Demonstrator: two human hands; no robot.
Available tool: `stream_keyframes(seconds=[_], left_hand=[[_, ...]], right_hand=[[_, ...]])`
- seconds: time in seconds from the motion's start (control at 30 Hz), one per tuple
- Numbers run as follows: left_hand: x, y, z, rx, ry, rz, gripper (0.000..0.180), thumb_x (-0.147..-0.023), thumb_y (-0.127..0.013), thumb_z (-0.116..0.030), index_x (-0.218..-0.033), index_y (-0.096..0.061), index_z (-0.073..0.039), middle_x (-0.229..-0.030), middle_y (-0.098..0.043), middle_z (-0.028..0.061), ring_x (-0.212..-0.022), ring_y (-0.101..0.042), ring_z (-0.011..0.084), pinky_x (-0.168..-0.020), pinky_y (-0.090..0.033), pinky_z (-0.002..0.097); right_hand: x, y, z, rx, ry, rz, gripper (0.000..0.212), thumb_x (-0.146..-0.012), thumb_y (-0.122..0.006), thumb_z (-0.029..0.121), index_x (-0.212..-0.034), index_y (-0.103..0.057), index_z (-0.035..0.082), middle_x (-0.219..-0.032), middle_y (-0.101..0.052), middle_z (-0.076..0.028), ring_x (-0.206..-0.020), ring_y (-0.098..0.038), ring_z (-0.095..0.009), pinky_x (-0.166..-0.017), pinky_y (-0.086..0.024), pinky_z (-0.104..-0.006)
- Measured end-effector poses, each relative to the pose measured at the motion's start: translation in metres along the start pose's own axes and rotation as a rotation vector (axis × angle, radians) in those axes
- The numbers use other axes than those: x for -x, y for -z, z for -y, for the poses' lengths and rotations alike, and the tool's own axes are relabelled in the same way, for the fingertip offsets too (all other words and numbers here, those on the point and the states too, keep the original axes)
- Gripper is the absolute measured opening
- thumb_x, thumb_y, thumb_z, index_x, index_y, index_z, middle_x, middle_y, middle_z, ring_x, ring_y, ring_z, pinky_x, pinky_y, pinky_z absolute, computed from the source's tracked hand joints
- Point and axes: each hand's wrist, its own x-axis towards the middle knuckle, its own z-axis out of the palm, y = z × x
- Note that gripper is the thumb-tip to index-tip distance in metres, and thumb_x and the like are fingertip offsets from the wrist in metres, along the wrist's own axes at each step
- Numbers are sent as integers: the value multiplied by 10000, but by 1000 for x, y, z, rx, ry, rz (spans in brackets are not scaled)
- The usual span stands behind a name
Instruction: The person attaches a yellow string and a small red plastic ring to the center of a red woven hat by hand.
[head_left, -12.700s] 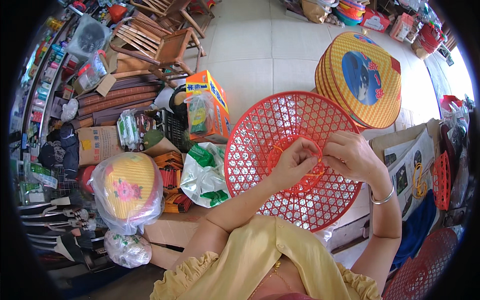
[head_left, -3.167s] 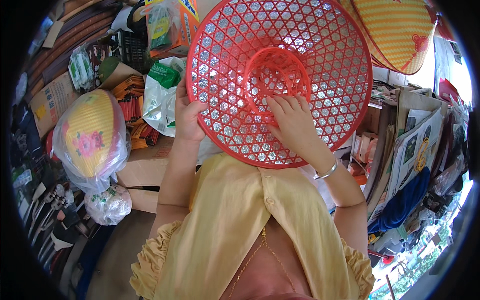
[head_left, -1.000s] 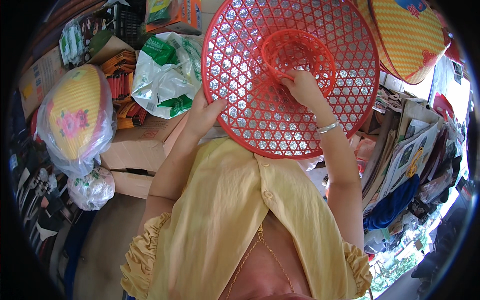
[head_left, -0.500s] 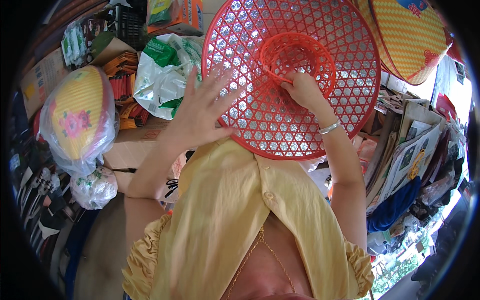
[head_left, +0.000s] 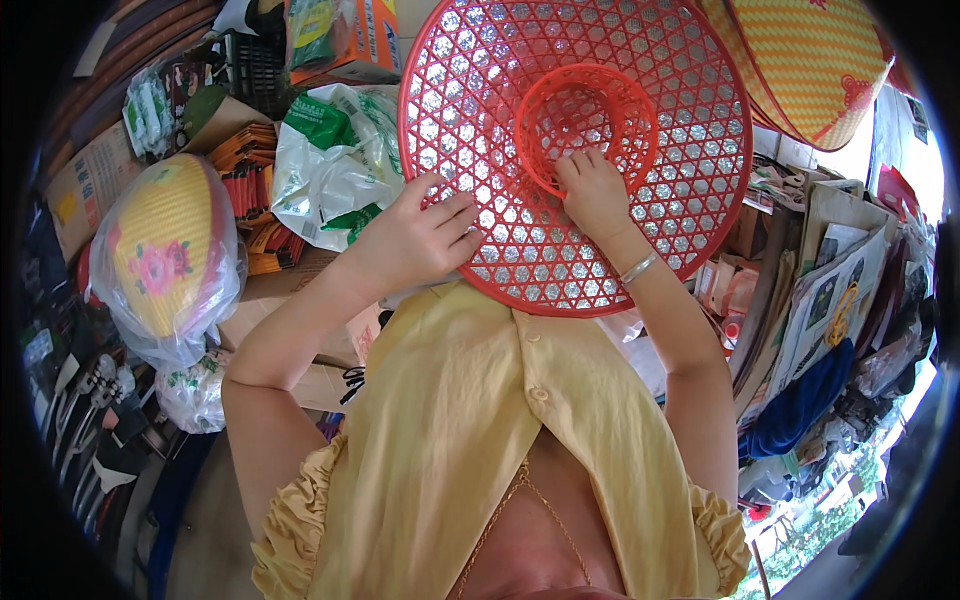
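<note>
A wide red woven hat (head_left: 690, 150) is in front of my chest with its hollow side toward me. Its open lattice lies over a shiny silvery layer. Inside it stands a round orange-red headband ring (head_left: 640, 110). My right hand (head_left: 595, 195), with a silver bangle on the wrist, has its fingers closed on the near edge of this ring. At the hat's left rim is my left hand (head_left: 425, 230), its fingers bent but apart over the lattice. The left hand's thumb is hard to make out, and I cannot tell how firmly it touches.
Left of me are a plastic-wrapped yellow hat (head_left: 160, 255), a white and green plastic bag (head_left: 325, 170) and stacked orange-red packets (head_left: 245, 150). More yellow hats (head_left: 800, 60) stand at the upper right. Upright cardboard and papers (head_left: 810, 300) crowd the right side.
My left hand, spread and blurred before, has come to the hat's left rim with its fingers bent. My right hand has shifted slightly left and down along the ring. The hat has moved slightly left.
</note>
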Motion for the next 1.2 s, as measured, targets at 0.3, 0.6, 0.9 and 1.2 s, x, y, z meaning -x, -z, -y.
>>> stream_keyframes(seconds=[0.3, 0.6, 0.9, 1.2], left_hand=[[4, 23, 64, -172, 72, 50, 362, -811, -561, -118, -1158, -630, -196, -1197, -623, 45, -1207, -535, 209, -1064, -352, 492], [-8, 22, 89, -173, -26, -92, 261, -786, -577, -96, -1022, -685, -127, -1068, -665, 76, -1082, -614, 223, -1017, -432, 434], [7, 24, -69, -37, 29, 250, 262, -799, -560, -156, -1008, -666, -41, -1016, -648, 86, -978, -601, 185, -757, -459, 350], [3, 33, 7, -132, 67, 121, 252, -828, -531, -138, -1045, -658, -152, -1177, -622, 55, -1185, -537, 219, -1065, -352, 439]], right_hand=[[4, 33, -5, 49, 195, 196, 148, -827, -551, 160, -958, -575, 94, -909, -596, -66, -944, -579, -251, -793, -478, -385], [12, 58, 29, -40, -90, 207, 374, -775, -645, 198, -1128, -591, 86, -1016, -622, -91, -948, -569, -276, -853, -440, -404], [6, 36, 32, -143, -26, 221, 412, -736, -717, 231, -1092, -606, 56, -1020, -618, -101, -999, -564, -289, -892, -445, -425], [8, 29, 34, -213, -142, 93, 281, -757, -711, 196, -971, -608, 44, -917, -620, -92, -897, -613, -255, -720, -531, -377]])
